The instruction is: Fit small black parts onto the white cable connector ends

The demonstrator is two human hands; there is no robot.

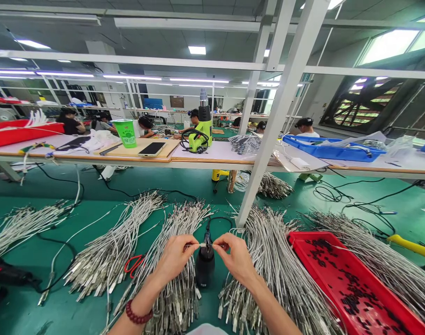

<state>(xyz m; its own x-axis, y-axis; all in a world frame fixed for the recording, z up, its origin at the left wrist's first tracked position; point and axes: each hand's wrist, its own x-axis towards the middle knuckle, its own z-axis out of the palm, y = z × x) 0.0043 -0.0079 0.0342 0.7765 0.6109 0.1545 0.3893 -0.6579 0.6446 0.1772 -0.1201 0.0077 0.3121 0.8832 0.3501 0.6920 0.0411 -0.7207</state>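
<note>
My left hand (174, 257), with a dark red bead bracelet on the wrist, pinches one side of a short pale cable piece (203, 244) between thumb and fingertips. From the other side my right hand (235, 257) pinches toward the same piece. Its fingertips mostly hide what they hold. Directly at the held piece stands a black heat gun (205, 267), upright on the green bench. Bundles of grey-white cables with metal USB plugs lie on both sides, one bundle (177, 260) under my left forearm and another (268, 260) beside my right.
A red tray (355, 284) with small black pieces sits at the right. More cable bundles (107, 246) lie to the left, near red-handled scissors (133, 265). Ahead, a shelf (215, 160) carries a green heat gun (200, 135), a cup (125, 133) and a phone (151, 149). A white post rises front right.
</note>
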